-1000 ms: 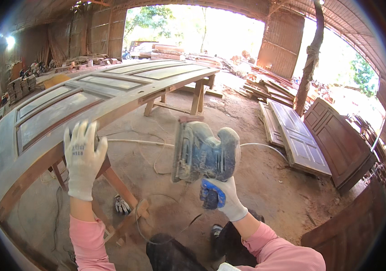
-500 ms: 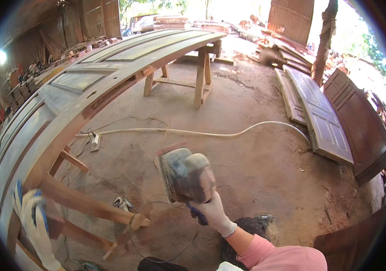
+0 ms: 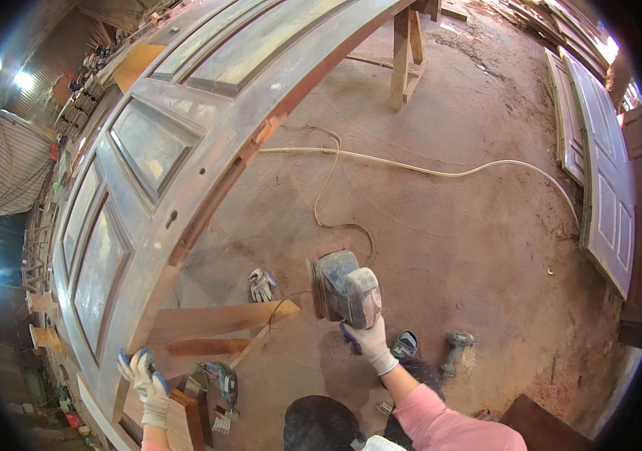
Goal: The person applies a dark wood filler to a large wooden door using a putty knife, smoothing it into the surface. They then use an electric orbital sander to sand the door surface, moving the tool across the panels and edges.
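My right hand [image 3: 370, 343], in a white and blue glove, is closed around an electric sander [image 3: 347, 288], held up off the floor with its flat pad turned to the left. The sander's thin cord hangs over the floor. A large panelled wooden door [image 3: 157, 207] lies across trestles on my left. My left hand [image 3: 146, 387], gloved too, is at the door's near edge, its fingers apart and touching the corner; it holds no tool.
Below the door stands a wooden trestle [image 3: 223, 319], with spare gloves [image 3: 262, 286] and a power drill [image 3: 223, 383] beside it. Another drill [image 3: 456, 352] stands on the floor near my right arm. A pale hose [image 3: 426, 171] crosses the floor. Door panels [image 3: 606, 180] lean at the right.
My view has turned left and downward. The sander stays in my right hand, slightly further right in view. My left hand remains by the door's near corner.
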